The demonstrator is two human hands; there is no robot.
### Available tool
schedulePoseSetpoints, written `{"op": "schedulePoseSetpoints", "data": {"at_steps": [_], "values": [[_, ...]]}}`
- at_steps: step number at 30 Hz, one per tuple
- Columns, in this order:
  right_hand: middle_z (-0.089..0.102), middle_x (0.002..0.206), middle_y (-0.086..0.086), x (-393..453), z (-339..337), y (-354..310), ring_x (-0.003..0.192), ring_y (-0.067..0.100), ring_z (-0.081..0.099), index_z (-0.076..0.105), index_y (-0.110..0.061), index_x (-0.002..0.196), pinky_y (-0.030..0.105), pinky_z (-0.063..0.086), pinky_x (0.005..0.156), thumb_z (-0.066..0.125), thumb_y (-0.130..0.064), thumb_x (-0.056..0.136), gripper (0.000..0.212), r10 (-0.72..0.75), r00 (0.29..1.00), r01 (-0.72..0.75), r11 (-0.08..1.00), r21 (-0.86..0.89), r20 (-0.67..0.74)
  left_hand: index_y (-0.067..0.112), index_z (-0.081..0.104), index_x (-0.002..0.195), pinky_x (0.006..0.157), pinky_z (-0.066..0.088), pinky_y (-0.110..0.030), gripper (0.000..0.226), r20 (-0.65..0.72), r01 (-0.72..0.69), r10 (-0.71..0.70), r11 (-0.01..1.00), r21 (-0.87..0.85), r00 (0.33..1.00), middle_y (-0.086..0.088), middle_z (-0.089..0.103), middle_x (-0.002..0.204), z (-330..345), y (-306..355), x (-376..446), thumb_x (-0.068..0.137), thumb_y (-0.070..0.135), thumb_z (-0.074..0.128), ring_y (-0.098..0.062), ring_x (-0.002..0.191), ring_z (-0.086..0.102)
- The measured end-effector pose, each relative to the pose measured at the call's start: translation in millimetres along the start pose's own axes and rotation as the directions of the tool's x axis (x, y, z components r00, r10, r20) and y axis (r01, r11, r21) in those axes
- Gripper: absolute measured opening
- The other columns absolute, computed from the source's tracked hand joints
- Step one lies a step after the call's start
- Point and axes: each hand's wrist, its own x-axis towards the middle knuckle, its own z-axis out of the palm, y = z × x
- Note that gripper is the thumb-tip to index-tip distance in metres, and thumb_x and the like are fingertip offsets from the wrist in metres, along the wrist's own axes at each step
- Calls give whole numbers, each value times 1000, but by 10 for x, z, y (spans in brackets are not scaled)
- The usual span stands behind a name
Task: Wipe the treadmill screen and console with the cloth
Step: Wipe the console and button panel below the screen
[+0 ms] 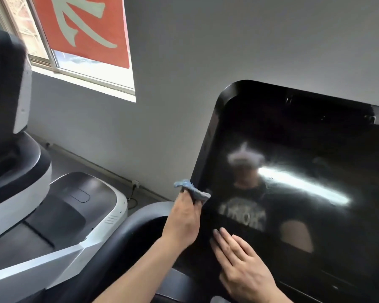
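The treadmill's big black glossy screen [293, 138] fills the right half of the view and mirrors a person and a bright light streak. My left hand [185, 217] grips a small blue-grey cloth [193, 190] and holds it against the screen's left edge, about halfway down the frame. My right hand [241, 265] lies flat with straight fingers on the lower left part of the glass. The console's dark curved handle [140, 232] runs below my left forearm.
A second treadmill [74, 215] with white and dark panels stands to the left, its console [7, 95] at the far left. Behind are a grey wall, a window with a red banner [83, 27], and a cable along the floor.
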Motion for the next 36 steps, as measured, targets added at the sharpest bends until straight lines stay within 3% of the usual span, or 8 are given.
{"op": "schedulePoseSetpoints", "data": {"at_steps": [5,8,14,20,24,28,33,36], "values": [[38,166,13,-26,83,23,153,27,37,53,-8,151,42,34,117,36,-21,98,57,-21,999,17,996,-84,-47,-8,22,158,117,6,-7,61,-18,-114,114,993,-2,993,-23,28,165,-217,417,642,110,22,44,-33,153,29],[36,167,12,-35,104,40,155,27,33,52,-8,152,42,31,118,37,-20,98,57,-31,997,22,992,-125,-69,-2,16,162,122,17,-21,63,-32,-159,157,986,-47,987,-16,22,169,-331,655,964,111,28,39,-27,156,24],[36,168,9,-29,64,65,155,25,33,50,-11,154,40,31,119,46,-23,101,54,-35,997,32,998,-50,-66,1,12,162,118,28,-29,64,-67,-216,214,976,-28,975,-12,28,163,-429,960,1378,112,30,38,-27,147,34],[48,161,1,63,-32,138,146,21,47,56,-17,149,35,47,108,50,-21,100,49,-48,995,52,997,48,-92,7,7,165,122,32,-42,67,-61,-172,168,982,-75,984,-11,27,165,-388,922,1337,111,36,35,-28,150,34],[55,154,1,228,-84,165,128,21,58,61,-13,144,35,54,90,49,-13,100,45,-32,988,40,998,49,-149,6,10,164,119,21,-24,65,-52,-126,121,988,-92,991,-12,23,169,-338,814,1149,111,34,36,-26,154,27],[55,154,2,278,-83,209,119,22,61,62,-11,142,35,53,83,41,-9,102,45,-62,983,67,998,22,-171,2,12,163,104,3,5,66,-11,-80,79,990,-117,997,-15,21,170,-213,481,752,111,31,38,-24,155,20],[55,155,1,275,-94,194,120,21,62,63,-13,141,34,53,88,34,-12,104,47,-70,983,76,997,30,-170,7,17,164,102,1,8,65,43,16,-11,994,-106,999,-10,25,169,-77,33,164,109,35,38,-5,150,19],[55,154,1,278,-105,188,120,21,62,63,-13,141,34,53,88,33,-13,106,46,-59,983,68,997,43,-175,6,22,162,100,5,9,61,78,27,-18,993,-111,997,-10,31,166,-128,28,83,110,32,41,-8,149,26]]}}
